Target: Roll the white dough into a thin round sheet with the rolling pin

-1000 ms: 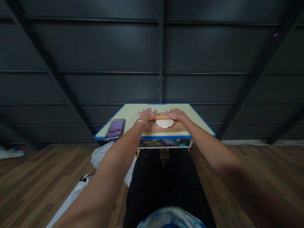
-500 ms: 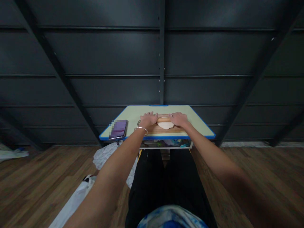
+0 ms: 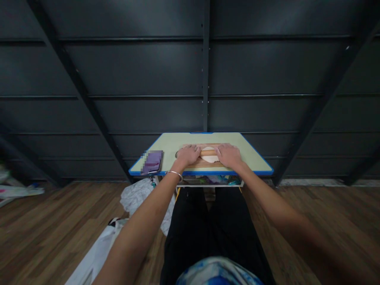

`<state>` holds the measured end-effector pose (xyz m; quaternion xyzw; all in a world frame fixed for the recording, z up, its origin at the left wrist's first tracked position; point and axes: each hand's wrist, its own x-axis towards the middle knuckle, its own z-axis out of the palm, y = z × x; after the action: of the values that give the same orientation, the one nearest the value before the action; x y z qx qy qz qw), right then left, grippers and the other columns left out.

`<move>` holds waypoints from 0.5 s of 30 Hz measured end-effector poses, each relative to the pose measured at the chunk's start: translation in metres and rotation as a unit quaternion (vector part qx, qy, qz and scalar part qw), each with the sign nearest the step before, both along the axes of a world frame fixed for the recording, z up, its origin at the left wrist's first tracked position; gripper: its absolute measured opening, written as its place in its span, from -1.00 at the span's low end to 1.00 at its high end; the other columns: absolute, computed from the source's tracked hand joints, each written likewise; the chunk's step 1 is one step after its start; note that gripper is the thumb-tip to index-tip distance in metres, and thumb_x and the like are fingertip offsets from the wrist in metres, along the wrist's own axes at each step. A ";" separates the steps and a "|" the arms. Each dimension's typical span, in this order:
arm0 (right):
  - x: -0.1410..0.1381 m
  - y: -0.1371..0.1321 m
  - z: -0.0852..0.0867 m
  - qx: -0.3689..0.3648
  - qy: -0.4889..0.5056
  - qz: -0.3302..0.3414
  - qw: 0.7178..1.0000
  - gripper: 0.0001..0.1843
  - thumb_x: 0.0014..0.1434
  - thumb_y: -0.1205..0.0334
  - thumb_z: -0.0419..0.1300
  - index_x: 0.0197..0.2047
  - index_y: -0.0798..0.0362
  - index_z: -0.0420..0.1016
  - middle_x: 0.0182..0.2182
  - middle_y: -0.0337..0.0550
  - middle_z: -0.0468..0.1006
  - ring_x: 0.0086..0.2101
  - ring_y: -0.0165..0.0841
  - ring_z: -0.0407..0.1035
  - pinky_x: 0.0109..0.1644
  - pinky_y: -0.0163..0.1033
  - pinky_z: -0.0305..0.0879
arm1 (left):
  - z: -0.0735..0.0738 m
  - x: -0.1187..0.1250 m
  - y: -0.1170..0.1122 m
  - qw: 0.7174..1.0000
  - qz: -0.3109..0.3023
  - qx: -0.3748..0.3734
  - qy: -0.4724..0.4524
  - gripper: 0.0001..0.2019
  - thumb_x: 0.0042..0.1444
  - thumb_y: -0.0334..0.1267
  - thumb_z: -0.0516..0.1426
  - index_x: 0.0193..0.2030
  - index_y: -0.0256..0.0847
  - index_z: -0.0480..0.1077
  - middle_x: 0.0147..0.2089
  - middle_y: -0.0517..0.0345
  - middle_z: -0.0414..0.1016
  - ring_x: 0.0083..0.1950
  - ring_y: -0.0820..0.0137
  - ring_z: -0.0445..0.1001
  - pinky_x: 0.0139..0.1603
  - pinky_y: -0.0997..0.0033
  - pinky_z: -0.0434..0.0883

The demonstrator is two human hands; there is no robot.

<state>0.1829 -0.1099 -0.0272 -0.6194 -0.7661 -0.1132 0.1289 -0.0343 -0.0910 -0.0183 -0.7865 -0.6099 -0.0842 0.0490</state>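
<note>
A wooden rolling pin (image 3: 208,152) lies crosswise over a flat piece of white dough (image 3: 210,159). My left hand (image 3: 189,154), with a bangle at the wrist, is laid over the pin's left end. Over its right end my right hand (image 3: 229,154) presses down. Both hands cover the pin's ends, so only its middle shows. Dough is visible on the far side and the near side of the pin. Under it is a wooden board (image 3: 198,166) on a small pale table with a blue edge (image 3: 252,172).
A purple phone-like item (image 3: 153,160), partly blurred, lies at the table's left. Beneath the tabletop is a shelf (image 3: 208,180) with colourful things. White crumpled cloth (image 3: 137,194) and a white bag-like item (image 3: 95,253) are on the wooden floor. A dark panelled wall (image 3: 148,67) stands behind.
Both hands have rolled the pin towards me across the dough, and a strip of dough now shows beyond it. The camera view has shifted slightly.
</note>
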 end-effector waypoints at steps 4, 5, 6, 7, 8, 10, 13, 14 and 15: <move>0.001 -0.012 -0.009 0.029 0.010 0.006 1.000 -0.35 0.59 -0.07 -0.22 0.31 0.11 0.51 0.32 0.23 0.49 0.28 0.02 0.32 0.31 0.04 0.21 | -0.004 -0.002 -0.013 0.999 -0.022 0.013 0.048 -0.54 0.54 -0.12 -0.16 0.32 -0.04 0.47 0.39 -0.07 0.50 0.45 0.01 0.37 0.34 0.01 0.39; 0.001 -0.014 -0.011 0.032 0.011 0.011 0.999 -0.36 0.59 -0.07 -0.21 0.33 0.11 0.49 0.34 0.23 0.46 0.30 0.02 0.30 0.33 0.05 0.20 | -0.005 -0.002 -0.016 0.998 -0.021 0.015 0.049 -0.54 0.54 -0.12 -0.15 0.32 -0.04 0.47 0.38 -0.07 0.50 0.45 0.01 0.37 0.35 0.00 0.38; 0.002 -0.015 -0.011 0.033 0.011 0.018 0.999 -0.37 0.59 -0.08 -0.20 0.35 0.10 0.47 0.37 0.21 0.43 0.31 0.02 0.28 0.34 0.06 0.19 | -0.005 -0.001 -0.018 0.999 -0.017 0.017 0.046 -0.54 0.54 -0.11 -0.16 0.31 -0.05 0.47 0.39 -0.07 0.50 0.45 0.02 0.36 0.36 0.00 0.38; 0.002 -0.015 -0.011 0.034 0.011 0.024 0.999 -0.37 0.59 -0.09 -0.19 0.37 0.09 0.46 0.39 0.19 0.41 0.32 0.02 0.27 0.35 0.06 0.18 | -0.005 -0.001 -0.019 0.999 -0.013 0.019 0.041 -0.52 0.55 -0.10 -0.18 0.31 -0.05 0.47 0.39 -0.07 0.50 0.46 0.03 0.36 0.37 0.01 0.37; 0.003 -0.015 -0.010 0.032 0.012 0.027 0.999 -0.37 0.59 -0.09 -0.18 0.37 0.07 0.47 0.41 0.16 0.39 0.33 0.02 0.26 0.35 0.06 0.17 | -0.005 -0.001 -0.019 0.999 -0.010 0.020 0.034 -0.50 0.56 -0.09 -0.20 0.31 -0.06 0.47 0.40 -0.06 0.49 0.46 0.05 0.36 0.39 0.02 0.35; 0.005 -0.012 -0.006 0.020 0.011 0.030 0.999 -0.37 0.59 -0.12 -0.16 0.36 0.06 0.48 0.41 0.14 0.40 0.33 0.01 0.27 0.37 0.06 0.17 | -0.004 0.000 -0.016 1.000 -0.007 0.021 0.018 -0.48 0.56 -0.09 -0.23 0.30 -0.08 0.48 0.41 -0.05 0.49 0.47 0.08 0.36 0.43 0.05 0.31; 0.007 -0.003 0.001 -0.013 0.009 0.038 0.999 -0.34 0.58 -0.17 -0.17 0.33 0.03 0.53 0.36 0.12 0.47 0.30 0.00 0.32 0.36 0.04 0.20 | -0.004 0.000 -0.006 1.000 -0.005 0.024 -0.007 -0.47 0.55 -0.07 -0.23 0.28 -0.10 0.49 0.40 -0.06 0.50 0.45 0.07 0.38 0.45 0.05 0.28; 0.008 0.002 0.003 -0.025 0.008 0.044 0.999 -0.33 0.58 -0.19 -0.18 0.32 0.01 0.55 0.34 0.11 0.49 0.30 0.00 0.33 0.36 0.04 0.21 | -0.004 -0.001 -0.002 1.000 -0.001 0.025 -0.012 -0.47 0.55 -0.06 -0.22 0.28 -0.10 0.48 0.39 -0.07 0.51 0.44 0.07 0.39 0.45 0.04 0.28; 0.008 0.006 0.005 -0.032 0.007 0.050 0.998 -0.32 0.58 -0.20 -0.20 0.30 -0.01 0.57 0.33 0.10 0.51 0.29 0.00 0.34 0.36 0.05 0.21 | -0.003 -0.001 0.002 1.000 0.004 0.025 -0.013 -0.47 0.54 -0.05 -0.22 0.29 -0.11 0.48 0.39 -0.08 0.51 0.43 0.06 0.40 0.44 0.04 0.29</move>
<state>0.1913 -0.1040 -0.0224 -0.5853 -0.7982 -0.0772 0.1199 -0.0349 -0.0894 -0.0216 -0.7815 -0.6112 -0.1095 0.0612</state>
